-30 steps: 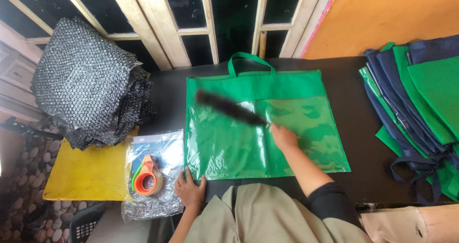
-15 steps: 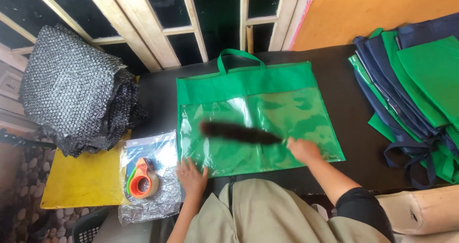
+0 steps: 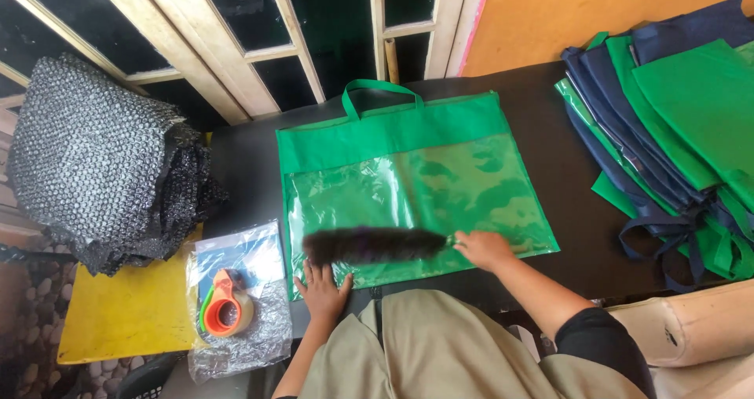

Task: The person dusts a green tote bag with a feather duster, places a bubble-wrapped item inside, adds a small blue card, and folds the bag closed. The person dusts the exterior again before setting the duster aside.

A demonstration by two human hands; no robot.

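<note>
A flat green bag (image 3: 408, 179) with a clear plastic front and a green handle lies on the black table (image 3: 565, 132). My right hand (image 3: 483, 250) grips a dark feathery duster (image 3: 373, 244), which lies blurred across the bag's lower edge. My left hand (image 3: 323, 291) rests flat, fingers spread, on the bag's near left corner.
A stack of navy and green bags (image 3: 667, 124) sits at the right. A roll of black bubble wrap (image 3: 102, 171) lies at the left. An orange tape dispenser (image 3: 226, 309) rests on plastic sheets over a yellow surface (image 3: 118, 320). Window frames (image 3: 259, 45) stand behind.
The duster has swept down the bag from its middle to its near edge, my right hand moving toward me. My left hand has stayed on the near left corner.
</note>
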